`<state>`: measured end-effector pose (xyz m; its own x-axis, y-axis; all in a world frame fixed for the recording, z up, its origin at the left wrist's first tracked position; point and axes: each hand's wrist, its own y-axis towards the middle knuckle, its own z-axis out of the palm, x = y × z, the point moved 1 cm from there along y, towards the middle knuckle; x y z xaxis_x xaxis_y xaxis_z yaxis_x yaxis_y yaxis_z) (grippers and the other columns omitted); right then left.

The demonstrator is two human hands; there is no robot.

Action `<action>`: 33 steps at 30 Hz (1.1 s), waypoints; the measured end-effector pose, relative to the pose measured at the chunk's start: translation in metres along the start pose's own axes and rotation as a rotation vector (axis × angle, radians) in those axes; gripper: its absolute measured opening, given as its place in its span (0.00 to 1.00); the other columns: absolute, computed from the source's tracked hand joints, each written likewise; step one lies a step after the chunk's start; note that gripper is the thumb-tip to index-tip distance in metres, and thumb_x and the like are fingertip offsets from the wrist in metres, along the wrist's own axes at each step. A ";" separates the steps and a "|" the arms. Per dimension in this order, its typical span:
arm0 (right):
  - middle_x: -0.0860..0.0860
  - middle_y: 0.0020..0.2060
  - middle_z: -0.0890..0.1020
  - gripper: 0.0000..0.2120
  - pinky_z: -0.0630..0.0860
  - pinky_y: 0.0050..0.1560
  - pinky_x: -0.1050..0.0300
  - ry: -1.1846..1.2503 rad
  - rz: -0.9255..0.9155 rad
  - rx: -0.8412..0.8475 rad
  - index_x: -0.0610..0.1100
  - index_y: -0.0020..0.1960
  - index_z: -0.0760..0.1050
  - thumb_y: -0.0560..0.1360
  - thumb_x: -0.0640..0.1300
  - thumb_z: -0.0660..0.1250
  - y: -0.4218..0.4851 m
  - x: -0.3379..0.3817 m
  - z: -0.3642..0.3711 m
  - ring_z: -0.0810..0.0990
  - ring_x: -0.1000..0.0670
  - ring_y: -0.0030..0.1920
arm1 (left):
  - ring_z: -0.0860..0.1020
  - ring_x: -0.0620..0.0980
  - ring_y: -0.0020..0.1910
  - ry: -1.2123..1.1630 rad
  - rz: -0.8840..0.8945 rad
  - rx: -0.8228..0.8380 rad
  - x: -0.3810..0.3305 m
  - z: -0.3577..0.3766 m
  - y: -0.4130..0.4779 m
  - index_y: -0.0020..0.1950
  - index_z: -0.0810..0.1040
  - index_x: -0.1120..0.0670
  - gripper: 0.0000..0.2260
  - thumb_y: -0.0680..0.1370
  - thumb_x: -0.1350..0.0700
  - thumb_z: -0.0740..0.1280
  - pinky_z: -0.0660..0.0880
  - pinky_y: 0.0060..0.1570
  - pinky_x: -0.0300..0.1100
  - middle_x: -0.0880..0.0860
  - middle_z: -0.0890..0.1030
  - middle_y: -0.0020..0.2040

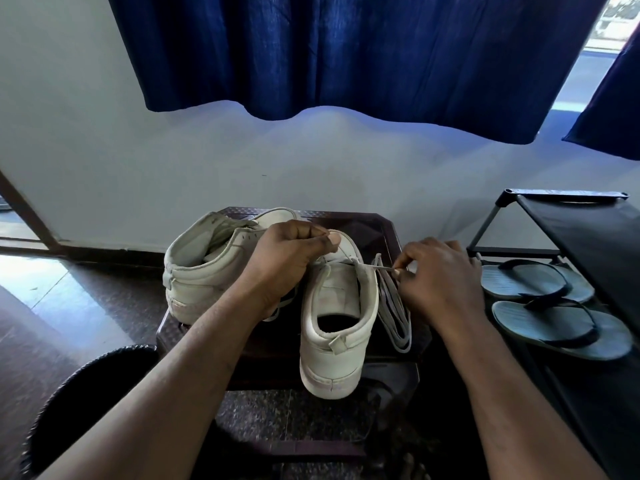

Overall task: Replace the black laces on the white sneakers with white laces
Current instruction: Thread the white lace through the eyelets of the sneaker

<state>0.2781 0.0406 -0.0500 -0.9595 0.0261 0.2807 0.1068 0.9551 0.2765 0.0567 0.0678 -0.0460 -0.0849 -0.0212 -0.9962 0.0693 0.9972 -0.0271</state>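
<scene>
Our left hand (294, 258) gripped one end of a white lace (381, 268) and our right hand (440, 275) pinched the other, across the near sneaker (332, 327) on the desk (388, 230). No black laces showed. We judged threading barely begun, with the left sneaker (207, 265) seemingly bare and a folded lace (394, 306) lying just right.

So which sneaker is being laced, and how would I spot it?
Find the dark stool below the blue curtain. Two white sneakers sit on it. It's the right sneaker, heel toward the camera, with a white lace pulled through it; the left sneaker shows bare eyelets.
</scene>
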 end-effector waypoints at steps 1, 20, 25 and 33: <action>0.55 0.50 0.82 0.03 0.68 0.58 0.48 0.017 0.009 0.006 0.54 0.44 0.82 0.73 0.47 0.74 0.000 -0.003 0.000 0.75 0.44 0.59 | 0.75 0.41 0.32 0.000 -0.010 -0.005 0.002 0.000 0.000 0.44 0.86 0.57 0.09 0.78 0.52 0.76 0.70 0.40 0.39 0.44 0.80 0.32; 0.61 0.51 0.82 0.07 0.74 0.56 0.42 0.211 -0.295 0.009 0.58 0.51 0.80 0.75 0.52 0.75 -0.004 0.016 0.007 0.75 0.50 0.55 | 0.78 0.42 0.35 0.213 -0.045 -0.069 0.001 0.003 -0.005 0.44 0.85 0.56 0.08 0.77 0.51 0.76 0.76 0.41 0.39 0.53 0.86 0.40; 0.60 0.42 0.81 0.05 0.75 0.52 0.43 0.153 -0.232 -0.035 0.56 0.44 0.81 0.73 0.50 0.77 -0.003 0.016 0.005 0.75 0.49 0.50 | 0.83 0.43 0.42 0.291 0.025 -0.110 0.002 0.002 -0.004 0.46 0.83 0.49 0.03 0.77 0.52 0.76 0.79 0.48 0.43 0.46 0.86 0.42; 0.55 0.36 0.83 0.16 0.76 0.48 0.45 0.510 -0.123 0.085 0.46 0.40 0.80 0.76 0.56 0.63 0.003 0.019 0.008 0.79 0.54 0.42 | 0.75 0.46 0.38 0.656 0.003 -0.051 -0.002 -0.009 -0.014 0.44 0.78 0.50 0.13 0.82 0.42 0.68 0.67 0.36 0.43 0.46 0.79 0.38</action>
<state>0.2583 0.0460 -0.0509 -0.7127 -0.2144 0.6679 -0.0401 0.9631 0.2663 0.0466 0.0548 -0.0430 -0.6744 0.0130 -0.7383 0.0243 0.9997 -0.0046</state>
